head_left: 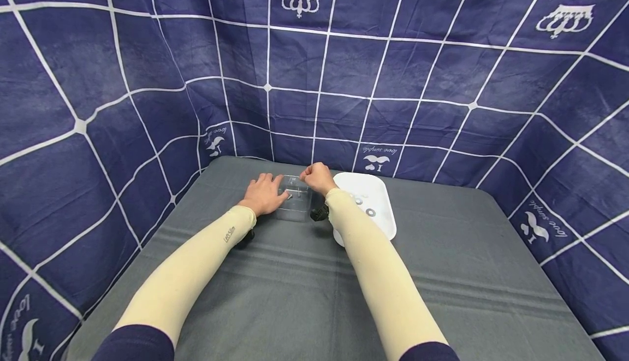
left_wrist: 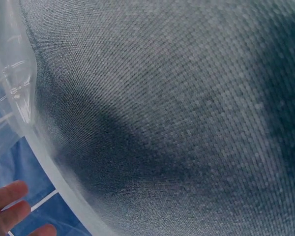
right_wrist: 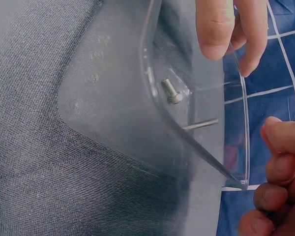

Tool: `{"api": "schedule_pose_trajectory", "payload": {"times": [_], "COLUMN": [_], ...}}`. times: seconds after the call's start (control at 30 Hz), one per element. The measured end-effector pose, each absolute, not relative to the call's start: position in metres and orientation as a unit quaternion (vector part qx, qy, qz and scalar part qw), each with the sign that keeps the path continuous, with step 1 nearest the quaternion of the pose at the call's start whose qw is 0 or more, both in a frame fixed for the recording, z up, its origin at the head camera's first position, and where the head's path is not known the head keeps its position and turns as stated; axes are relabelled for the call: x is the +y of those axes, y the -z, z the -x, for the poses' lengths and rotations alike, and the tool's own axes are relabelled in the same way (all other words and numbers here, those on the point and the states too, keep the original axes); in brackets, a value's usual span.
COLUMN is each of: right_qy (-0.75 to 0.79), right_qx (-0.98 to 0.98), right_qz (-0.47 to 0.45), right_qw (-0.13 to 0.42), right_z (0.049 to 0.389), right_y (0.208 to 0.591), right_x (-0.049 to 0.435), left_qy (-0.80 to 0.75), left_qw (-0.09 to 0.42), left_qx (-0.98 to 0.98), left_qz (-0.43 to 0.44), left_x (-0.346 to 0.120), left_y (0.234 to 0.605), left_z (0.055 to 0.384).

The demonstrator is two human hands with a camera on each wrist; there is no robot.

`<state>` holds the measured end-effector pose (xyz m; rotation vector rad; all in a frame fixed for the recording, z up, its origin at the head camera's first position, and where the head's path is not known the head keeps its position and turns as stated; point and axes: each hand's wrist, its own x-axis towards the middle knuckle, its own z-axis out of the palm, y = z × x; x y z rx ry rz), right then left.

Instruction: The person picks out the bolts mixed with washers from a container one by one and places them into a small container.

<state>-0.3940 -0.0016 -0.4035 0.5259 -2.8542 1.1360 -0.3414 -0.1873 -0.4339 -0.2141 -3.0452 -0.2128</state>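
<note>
A clear plastic box [head_left: 293, 214] stands between my two hands at the far part of the table. In the right wrist view, a short metal bolt [right_wrist: 171, 91] with a thick head and a thinner, longer metal bolt [right_wrist: 201, 124] are inside it. My left hand [head_left: 264, 193] rests at the box's left side with its fingers [right_wrist: 214, 29] straight over the rim. By the opposite rim, my right hand [head_left: 318, 177] has its fingers curled and thumb near the forefinger; nothing shows between them.
Right of the box, partly behind my right forearm, sits a white tray [head_left: 378, 186] holding several washers, including a grey washer [head_left: 371, 212]. Grey cloth covers the table [head_left: 275, 295]. A blue curtain [head_left: 393, 66] with white lines hangs closely around its back and sides.
</note>
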Motion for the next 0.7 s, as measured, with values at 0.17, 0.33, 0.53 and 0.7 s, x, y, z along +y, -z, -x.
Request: {"api": "schedule_pose_trajectory", "payload": {"times": [0.17, 0.33, 0.53, 0.7], "right_qy": [-0.361, -0.36, -0.367, -0.381], "right_qx": [-0.918, -0.919, -0.916, -0.912], "right_qz": [-0.166, -0.162, -0.158, -0.151], "right_qw": [0.014, 0.015, 0.021, 0.017], "right_z": [0.394, 0.394, 0.394, 0.395], "right_y": [0.403, 0.4, 0.397, 0.398], "right_x": [-0.001, 0.001, 0.005, 0.011], "left_qy": [0.069, 0.069, 0.063, 0.062], "left_qw": [0.038, 0.039, 0.03, 0.03], "left_qx": [-0.994, -0.994, -0.995, -0.995], "left_qz": [0.069, 0.069, 0.07, 0.072], "left_x": [-0.187, -0.187, -0.187, -0.188], "left_y": [0.433, 0.432, 0.431, 0.43], "left_z": [0.342, 0.342, 0.343, 0.343]}}
